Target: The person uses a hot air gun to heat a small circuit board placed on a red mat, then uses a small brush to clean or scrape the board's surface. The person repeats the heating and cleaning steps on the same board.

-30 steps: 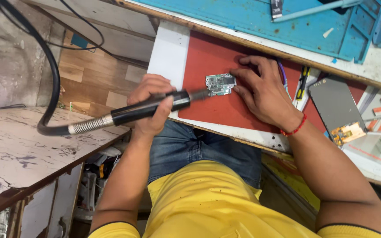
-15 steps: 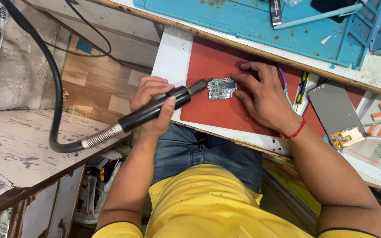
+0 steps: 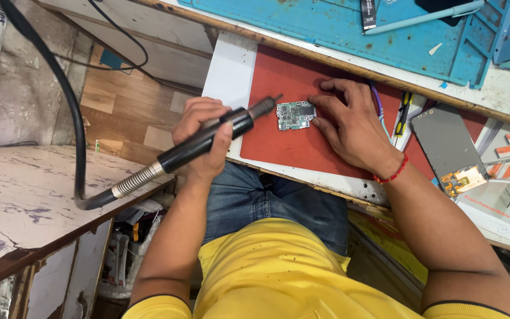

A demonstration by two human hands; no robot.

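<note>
We see the left hand [image 3: 203, 139] wrapped around a black hot-air handpiece [image 3: 208, 139], fingers curled and pressed together on its barrel with the thumb on top. The tool's long axis runs on a diagonal, from the ribbed metal collar at the near left up to the nozzle at the far right. The nozzle tip points toward the small circuit board [image 3: 295, 114] and stops just beside its left edge; we cannot tell whether it touches. A thick black hose [image 3: 60, 94] leaves the collar, loops left and climbs out of view at the far left.

The circuit board lies flat on the red mat [image 3: 290, 145], its longer side running roughly left to right, a little tilted. The right hand [image 3: 354, 127] rests on the mat just right of the board, fingers slightly spread, their tips pressing on the board's right edge and far corner. A red thread bracelet [image 3: 392, 173] circles that wrist.

Right of the hand we see a yellow-handled tool [image 3: 404, 115] and a grey phone screen panel [image 3: 445, 145] with a gold flex part. Farther off lies a blue work mat [image 3: 349, 29].
</note>
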